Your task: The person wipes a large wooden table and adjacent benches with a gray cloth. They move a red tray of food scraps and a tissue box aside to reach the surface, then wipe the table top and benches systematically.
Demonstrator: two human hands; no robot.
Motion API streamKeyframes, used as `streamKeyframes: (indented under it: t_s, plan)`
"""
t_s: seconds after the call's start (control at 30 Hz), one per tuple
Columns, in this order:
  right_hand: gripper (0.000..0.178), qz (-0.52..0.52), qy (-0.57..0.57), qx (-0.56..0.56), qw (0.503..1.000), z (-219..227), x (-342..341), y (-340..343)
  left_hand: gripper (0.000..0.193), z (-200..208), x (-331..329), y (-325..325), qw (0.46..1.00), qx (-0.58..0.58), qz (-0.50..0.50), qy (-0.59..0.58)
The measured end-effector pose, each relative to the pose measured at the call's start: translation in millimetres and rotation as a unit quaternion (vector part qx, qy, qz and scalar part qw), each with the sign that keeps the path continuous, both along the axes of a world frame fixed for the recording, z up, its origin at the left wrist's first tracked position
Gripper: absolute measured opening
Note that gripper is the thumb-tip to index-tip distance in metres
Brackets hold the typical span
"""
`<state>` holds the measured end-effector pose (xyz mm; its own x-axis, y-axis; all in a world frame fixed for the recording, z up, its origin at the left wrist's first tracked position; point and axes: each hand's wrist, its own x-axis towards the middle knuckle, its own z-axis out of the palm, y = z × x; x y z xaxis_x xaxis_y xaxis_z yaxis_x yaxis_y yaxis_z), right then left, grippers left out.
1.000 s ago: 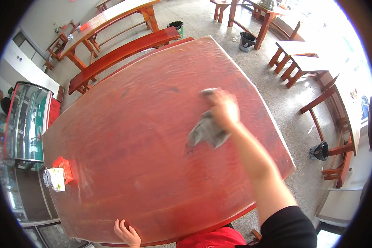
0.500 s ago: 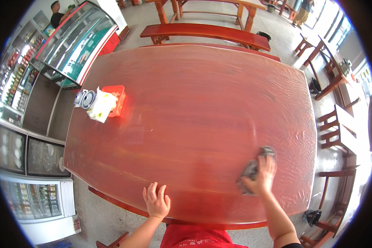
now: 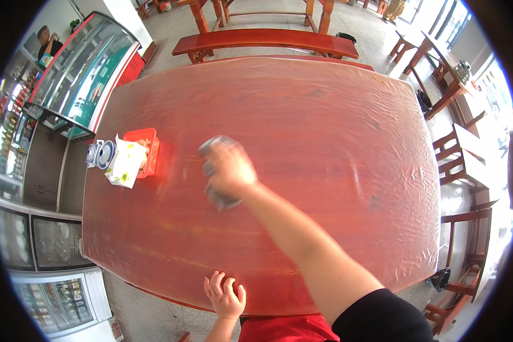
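Note:
A grey cloth (image 3: 222, 199) lies under my right hand (image 3: 231, 170), pressed to the table left of its middle. The hand is smeared by motion, but its fingers rest over the cloth. Beneath them spreads the reddish-brown table (image 3: 302, 142), covered with clear, wrinkled plastic. My left hand (image 3: 226, 294) rests at the near edge of the table, its fingers apart and holding nothing. On the left side of the table stand a red plastic basket (image 3: 154, 153), a white packet with a leaf print (image 3: 125, 165) and blue-and-white pots (image 3: 105, 154).
Beyond the table runs a red wooden bench (image 3: 268, 41). A glass display counter (image 3: 85, 74) stands at the far left, with a person (image 3: 47, 44) behind it. A drinks fridge (image 3: 60, 302) is at the near left. Wooden stools (image 3: 460, 154) line the right side.
My right hand has swept the grey cloth from the right side of the table to left of its middle. My left hand stays at the near edge.

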<state>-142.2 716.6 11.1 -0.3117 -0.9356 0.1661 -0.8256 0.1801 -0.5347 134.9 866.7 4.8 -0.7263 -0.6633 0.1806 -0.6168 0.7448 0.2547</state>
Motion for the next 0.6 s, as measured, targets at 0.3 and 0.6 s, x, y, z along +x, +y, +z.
streamKeyframes:
  t_s: [0.3, 0.6]
  plan:
    - [0.045, -0.427, 0.11, 0.0, 0.898, 6, -243, 356, 0.025, 4, 1, -1, 1.0, -0.027, -0.001, -0.015]
    - [0.025, -0.505, 0.176, 0.559, 0.634, 18, -260, 643, 0.026, 41, -29, 15, 0.997, -0.07, -0.001, 0.033]
